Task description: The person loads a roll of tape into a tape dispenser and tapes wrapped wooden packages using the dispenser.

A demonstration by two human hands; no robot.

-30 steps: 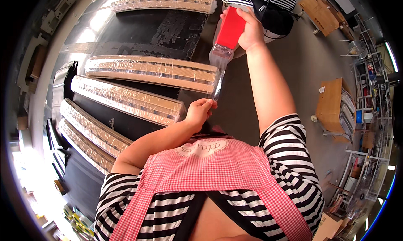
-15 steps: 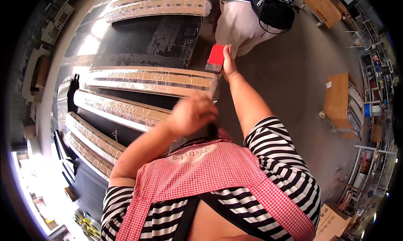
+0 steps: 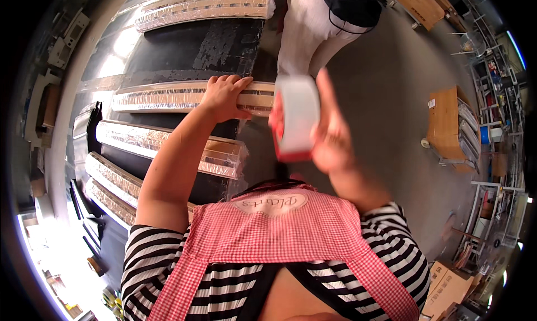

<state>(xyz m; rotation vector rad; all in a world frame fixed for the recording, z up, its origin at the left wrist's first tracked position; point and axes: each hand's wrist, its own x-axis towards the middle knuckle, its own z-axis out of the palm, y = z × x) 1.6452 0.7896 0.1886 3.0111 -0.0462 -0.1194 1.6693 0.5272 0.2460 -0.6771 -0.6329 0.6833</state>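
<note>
My left hand (image 3: 222, 99) spans the right part of a long cardboard bundle (image 3: 159, 97) wrapped in clear film, fingers over its far side and thumb at its near side. In my right hand (image 3: 335, 144) is a red tape dispenser (image 3: 293, 155) with a wide pale roll of tape (image 3: 300, 114) on it, blurred by motion. The dispenser is held off the right end of that bundle, over the floor. Nearer to me lies another film-wrapped bundle (image 3: 215, 158), its loose film sticking out at the right end.
The bundles rest on a dark, worn table (image 3: 179, 55); more wrapped bundles (image 3: 207, 13) lie at its far end. A person in light trousers (image 3: 305, 30) stands ahead. At right are a cardboard box on wheels (image 3: 447, 128) and crowded shelving (image 3: 495, 125).
My left hand has moved forward from near my apron onto the bundle. My right hand has drawn the tape dispenser back toward me and turned it, so the roll shows.
</note>
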